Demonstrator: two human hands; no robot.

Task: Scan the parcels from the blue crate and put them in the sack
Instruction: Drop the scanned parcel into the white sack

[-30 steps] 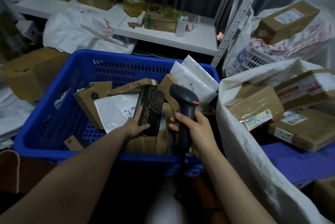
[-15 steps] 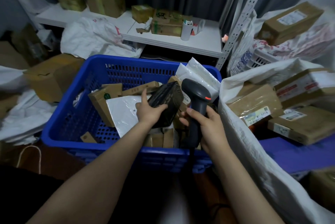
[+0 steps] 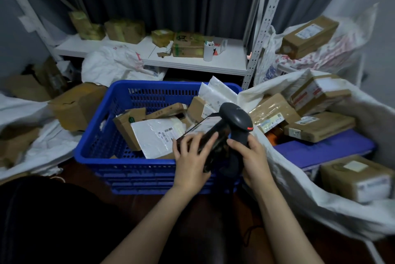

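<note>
Two hands loaded: left hand grips black parcel, label up under scanner clasped in right hand, for reading.

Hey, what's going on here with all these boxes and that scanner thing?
A person is sorting parcels. Their left hand holds a black parcel just above the blue crate, labelled face up. The right hand grips a handheld scanner right beside it. More parcels lie in the crate, and the white sack on the right already holds several boxes.
</note>
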